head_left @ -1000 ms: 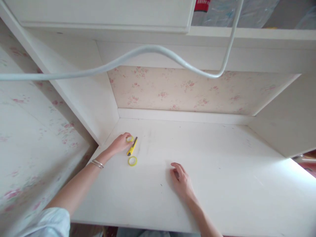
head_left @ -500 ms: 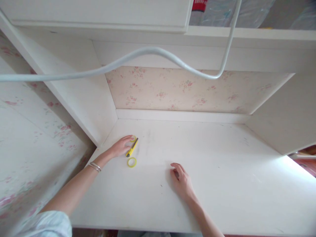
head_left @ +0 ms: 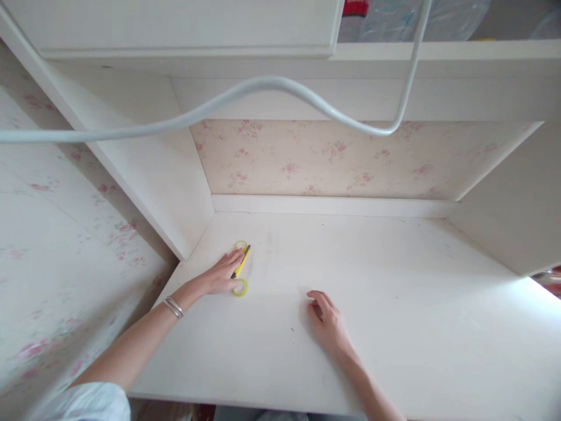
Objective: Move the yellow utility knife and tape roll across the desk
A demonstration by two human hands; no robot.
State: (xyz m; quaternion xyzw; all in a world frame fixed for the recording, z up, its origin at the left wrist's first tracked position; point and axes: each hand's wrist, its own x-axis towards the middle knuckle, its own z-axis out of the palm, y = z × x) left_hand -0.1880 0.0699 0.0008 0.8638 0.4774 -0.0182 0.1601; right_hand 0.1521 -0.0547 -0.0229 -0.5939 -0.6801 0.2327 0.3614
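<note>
My left hand [head_left: 222,273] reaches over the left part of the white desk, fingers stretched out and thumb apart. Its fingertips lie at a yellow utility knife [head_left: 243,262], covering part of it. The thumb is at the edge of a yellow-rimmed tape roll [head_left: 241,287], lying flat just nearer to me. Beyond the fingers, a second tape roll [head_left: 241,245] is partly hidden behind the hand and knife. My right hand [head_left: 328,318] rests on the desk further right, fingers loosely curled with a gap to the thumb and nothing visible in it.
The white desk [head_left: 372,257] has side panels [head_left: 144,152] and a raised back strip. An overhead cabinet [head_left: 188,26] hangs above, with plastic-wrapped things on its open shelf. A pale cable [head_left: 272,83] crosses close in front of the camera. Floral wallpaper covers the walls.
My left hand has shifted nearer to me over the knife, its thumb now at the nearer tape roll. My right hand stays in place. The view has moved slightly.
</note>
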